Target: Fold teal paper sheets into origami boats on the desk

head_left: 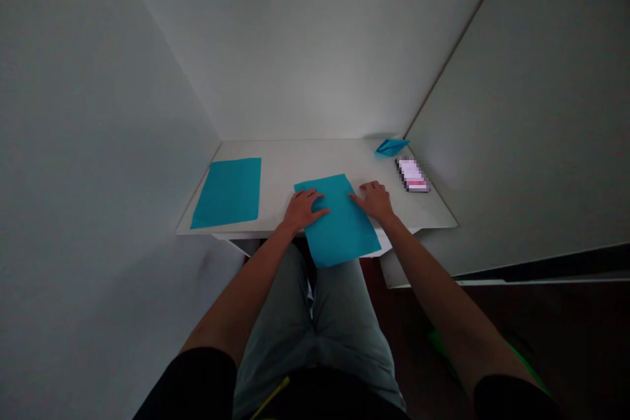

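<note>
A flat sheet of blue paper [339,230] lies on the white table, its near end sticking out past the front edge above my lap. My left hand [302,209] rests on the sheet's left side, fingers spread. At the right side, my right hand [375,200] is open, with its thumb on the paper's right edge and its other fingers on or just over the tabletop. Neither hand grips the sheet.
A second blue sheet [229,191] lies flat on the left of the table [280,152]. At the back right sits a folded blue paper piece [392,147], with a phone [412,174] near it. Walls close in the back, left and right.
</note>
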Demonstrator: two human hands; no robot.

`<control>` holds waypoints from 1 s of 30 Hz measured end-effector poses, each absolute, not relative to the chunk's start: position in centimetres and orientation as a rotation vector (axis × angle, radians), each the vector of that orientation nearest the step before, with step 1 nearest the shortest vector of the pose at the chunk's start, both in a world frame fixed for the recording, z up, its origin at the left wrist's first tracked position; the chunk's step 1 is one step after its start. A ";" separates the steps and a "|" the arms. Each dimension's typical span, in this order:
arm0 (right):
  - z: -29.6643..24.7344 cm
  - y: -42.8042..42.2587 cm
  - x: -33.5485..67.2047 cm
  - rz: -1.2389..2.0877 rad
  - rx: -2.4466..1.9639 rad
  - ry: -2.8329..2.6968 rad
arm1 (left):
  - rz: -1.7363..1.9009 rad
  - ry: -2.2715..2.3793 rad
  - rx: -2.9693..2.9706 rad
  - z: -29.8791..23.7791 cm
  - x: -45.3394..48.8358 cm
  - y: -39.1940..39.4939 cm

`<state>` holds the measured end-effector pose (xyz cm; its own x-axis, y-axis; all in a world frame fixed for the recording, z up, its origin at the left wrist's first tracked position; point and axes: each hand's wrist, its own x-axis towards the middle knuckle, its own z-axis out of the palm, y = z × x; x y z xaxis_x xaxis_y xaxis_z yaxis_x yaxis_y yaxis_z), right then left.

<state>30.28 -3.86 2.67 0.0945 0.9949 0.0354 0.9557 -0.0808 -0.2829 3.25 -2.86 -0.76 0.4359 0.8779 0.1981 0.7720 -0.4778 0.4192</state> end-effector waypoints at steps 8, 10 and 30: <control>1.2 -0.1 30.4 0.606 -2.073 -1.876 | 0.644 1.245 2.514 -0.5 2.3 -1.3; 0.7 1.0 30.8 0.747 -1.915 -1.835 | 0.764 1.316 2.492 -0.4 2.0 -0.5; -1.3 14.7 27.7 1.119 -1.018 -1.034 | 1.173 1.240 1.282 -1.1 1.9 15.5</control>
<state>27.68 14.73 -1.25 0.1298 0.9845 0.1178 -0.1957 0.1419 -0.9704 1.86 15.52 -1.11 0.0188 0.9997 0.0155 0.0709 -0.0168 0.9973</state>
